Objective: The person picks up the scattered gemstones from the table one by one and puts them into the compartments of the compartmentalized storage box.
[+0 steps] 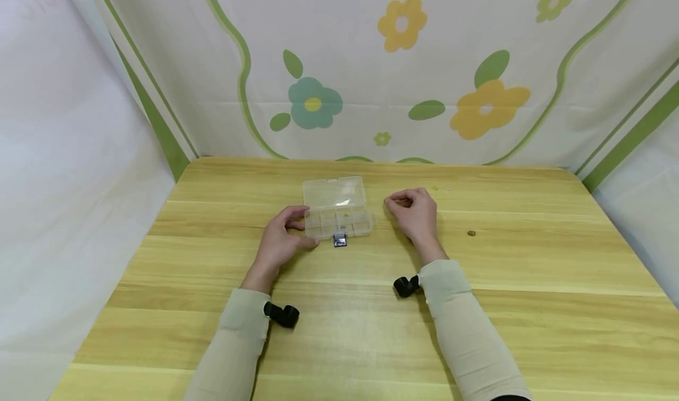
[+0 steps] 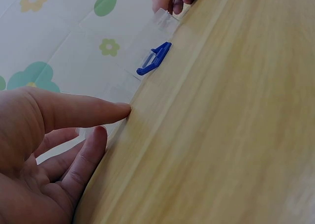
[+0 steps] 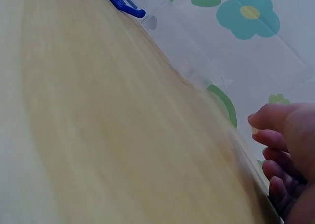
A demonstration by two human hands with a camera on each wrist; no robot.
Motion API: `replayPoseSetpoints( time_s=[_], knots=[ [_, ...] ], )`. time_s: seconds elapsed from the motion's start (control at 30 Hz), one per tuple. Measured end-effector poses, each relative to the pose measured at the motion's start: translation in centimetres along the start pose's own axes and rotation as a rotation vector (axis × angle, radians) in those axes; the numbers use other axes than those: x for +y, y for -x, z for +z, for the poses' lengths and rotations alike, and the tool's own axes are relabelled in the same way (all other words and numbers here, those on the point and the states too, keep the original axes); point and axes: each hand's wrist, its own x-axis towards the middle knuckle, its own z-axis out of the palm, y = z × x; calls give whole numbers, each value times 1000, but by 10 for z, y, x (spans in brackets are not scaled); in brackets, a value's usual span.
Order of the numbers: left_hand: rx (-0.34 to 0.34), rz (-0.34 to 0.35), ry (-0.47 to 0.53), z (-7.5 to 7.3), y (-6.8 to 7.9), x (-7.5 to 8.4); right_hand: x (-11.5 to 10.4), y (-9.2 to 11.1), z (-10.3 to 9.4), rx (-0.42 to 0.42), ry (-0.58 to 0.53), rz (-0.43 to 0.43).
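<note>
A clear plastic compartment box (image 1: 313, 231) stands on the table with its lid (image 1: 333, 193) raised at the back. Its blue latch (image 1: 340, 240) hangs down at the front. My left hand (image 1: 281, 239) grips the box's left end, thumb at the front corner and fingers behind. To the right of the box, my right hand (image 1: 416, 215) is above the table, thumb and forefinger pinched together. A tiny pale piece (image 3: 254, 131) shows between those fingertips in the right wrist view; its kind cannot be made out. Small roundish bits show inside the box.
A small brown, stone-like piece (image 1: 471, 233) lies on the wooden table (image 1: 339, 342) right of my right hand. Two tiny pale pieces lie farther back. A white curtain (image 1: 361, 53) with printed flowers hangs behind the table.
</note>
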Motion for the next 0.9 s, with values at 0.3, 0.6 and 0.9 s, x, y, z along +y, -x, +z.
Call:
replayPoseSetpoints(
  time_s=[0.3,0.6,0.9],
  knots=[
    [-1,-6,-3,-1,1,1,-9,5,3,-48,-145,24],
    [-5,-10,-16,1,0,-2,-18,13,14,-77,-140,-32],
    [3,-10,-15,1,1,-1,-27,16,22,-117,-152,-72]
  ],
)
